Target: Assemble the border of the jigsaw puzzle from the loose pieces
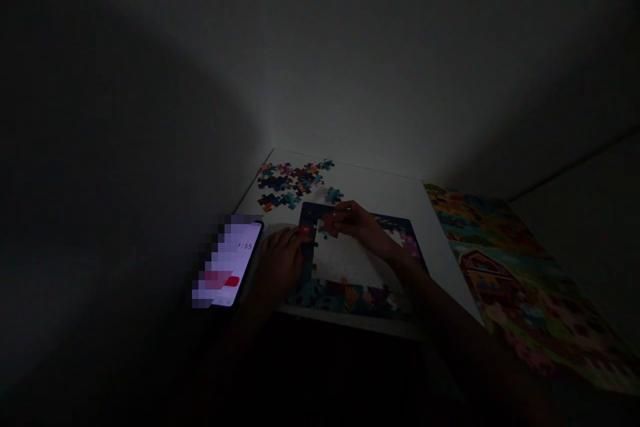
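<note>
A partly assembled jigsaw puzzle [350, 298] lies on the white table, its dark, colourful border surrounding a pale middle. My right hand [357, 221] reaches over its upper left part, pinching a brownish puzzle piece [329, 224] just inside the border. My left hand [283, 255] rests with its fingers laid out along the puzzle's left edge, touching it near a red spot. Dim light hides the finer detail of the fingers and the piece's picture.
Loose puzzle pieces [280, 181] are heaped at the table's far left, with a teal piece [333, 195] closer to the puzzle. A lit phone [235, 263] stands left of my left hand. A colourful farm picture [530, 293] lies at the right. Walls rise behind and left.
</note>
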Tool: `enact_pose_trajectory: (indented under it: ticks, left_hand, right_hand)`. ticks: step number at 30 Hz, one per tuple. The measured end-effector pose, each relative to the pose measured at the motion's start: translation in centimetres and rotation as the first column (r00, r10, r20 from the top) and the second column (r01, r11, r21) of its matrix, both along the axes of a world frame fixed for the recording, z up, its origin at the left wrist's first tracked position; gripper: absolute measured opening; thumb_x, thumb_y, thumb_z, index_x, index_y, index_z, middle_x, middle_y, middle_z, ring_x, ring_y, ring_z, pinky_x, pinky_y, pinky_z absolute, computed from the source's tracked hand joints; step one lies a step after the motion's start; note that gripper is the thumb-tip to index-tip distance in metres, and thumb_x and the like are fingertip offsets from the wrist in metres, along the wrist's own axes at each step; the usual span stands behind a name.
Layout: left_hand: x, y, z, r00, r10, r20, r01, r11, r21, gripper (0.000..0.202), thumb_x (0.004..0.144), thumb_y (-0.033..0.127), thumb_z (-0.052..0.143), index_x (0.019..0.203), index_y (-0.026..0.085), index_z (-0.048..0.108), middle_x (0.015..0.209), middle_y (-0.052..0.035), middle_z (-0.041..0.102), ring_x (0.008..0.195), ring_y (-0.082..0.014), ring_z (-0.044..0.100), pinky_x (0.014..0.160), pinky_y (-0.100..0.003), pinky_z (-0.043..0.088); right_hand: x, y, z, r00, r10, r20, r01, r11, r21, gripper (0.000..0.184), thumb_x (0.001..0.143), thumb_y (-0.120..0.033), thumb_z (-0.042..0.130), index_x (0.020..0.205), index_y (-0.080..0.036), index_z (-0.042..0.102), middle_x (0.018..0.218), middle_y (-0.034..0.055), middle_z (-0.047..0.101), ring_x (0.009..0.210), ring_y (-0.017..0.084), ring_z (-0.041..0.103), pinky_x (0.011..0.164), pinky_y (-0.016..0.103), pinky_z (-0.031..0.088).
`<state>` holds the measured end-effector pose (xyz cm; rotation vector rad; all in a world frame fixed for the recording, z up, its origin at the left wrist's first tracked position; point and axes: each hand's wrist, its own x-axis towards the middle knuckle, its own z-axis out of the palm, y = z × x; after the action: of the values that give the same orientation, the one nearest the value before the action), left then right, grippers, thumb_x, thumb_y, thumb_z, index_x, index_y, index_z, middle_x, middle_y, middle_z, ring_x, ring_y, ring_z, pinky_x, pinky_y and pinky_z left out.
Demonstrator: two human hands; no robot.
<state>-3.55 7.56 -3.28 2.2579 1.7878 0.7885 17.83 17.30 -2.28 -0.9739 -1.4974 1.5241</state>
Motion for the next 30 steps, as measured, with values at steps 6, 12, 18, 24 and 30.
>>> enact_pose_trajectory:
  ticks: [6,12,18,24,30]
  left_hand:
    - [-0.1,0.0,0.1,1.000,-0.011,0.000,0.011,1.000,-0.002,0.036,0.091,0.011,0.041,0.115,0.022,0.065,0.133,-0.0063,0.062,0.127,-0.0250,0.051,0.107,-0.046,0.038]
    - [-0.1,-0.1,0.2,1.000,0.000,-0.015,-0.001,1.000,-0.006,0.037,0.089,0.009,0.043,0.117,0.021,0.065,0.133,-0.0062,0.062,0.126,-0.0252,0.051,0.107,-0.046,0.037]
    - [-0.1,0.0,0.2,1.000,-0.013,-0.013,0.013,1.000,-0.003,0.037,0.090,0.009,0.042,0.117,0.021,0.065,0.131,-0.0064,0.063,0.126,-0.0249,0.052,0.106,-0.045,0.038]
    - [-0.2,0.0,-0.2,1.000,-0.009,-0.010,0.009,1.000,0.024,0.036,0.090,0.010,0.042,0.116,0.022,0.065,0.132,-0.0061,0.063,0.124,-0.0251,0.053,0.105,-0.046,0.040]
    - [-0.3,0.0,-0.5,1.000,-0.011,0.003,0.011,0.999,0.053,0.037,0.090,0.010,0.042,0.117,0.021,0.065,0.129,-0.0070,0.064,0.123,-0.0254,0.055,0.104,-0.048,0.043]
  right_hand:
    - [-0.2,-2.5,0.7,0.991,0.132,0.019,-0.132,0.991,-0.014,0.040,0.074,-0.028,0.076,0.111,-0.027,0.060,0.085,-0.0006,0.069,0.080,0.018,0.067,0.078,0.035,0.053]
    - [0.1,-3.2,0.0,0.989,0.142,0.038,-0.141,0.990,-0.023,0.037,0.075,-0.024,0.073,0.109,-0.027,0.062,0.090,-0.0007,0.068,0.085,0.017,0.068,0.081,0.034,0.052]
    - [-0.2,-3.9,-0.1,0.990,0.134,0.052,-0.133,0.991,-0.009,0.035,0.073,-0.024,0.074,0.106,-0.026,0.064,0.088,-0.0006,0.067,0.086,0.017,0.067,0.082,0.034,0.053]
    - [0.1,-4.6,-0.1,0.989,0.135,0.053,-0.134,0.990,-0.038,0.034,0.073,-0.025,0.076,0.104,-0.022,0.063,0.090,0.0010,0.066,0.086,0.017,0.065,0.079,0.034,0.053]
    - [0.4,-5.1,0.0,0.987,0.152,0.056,-0.151,0.988,-0.031,0.028,0.075,-0.024,0.074,0.100,-0.023,0.062,0.092,0.0005,0.066,0.084,0.015,0.064,0.078,0.032,0.053]
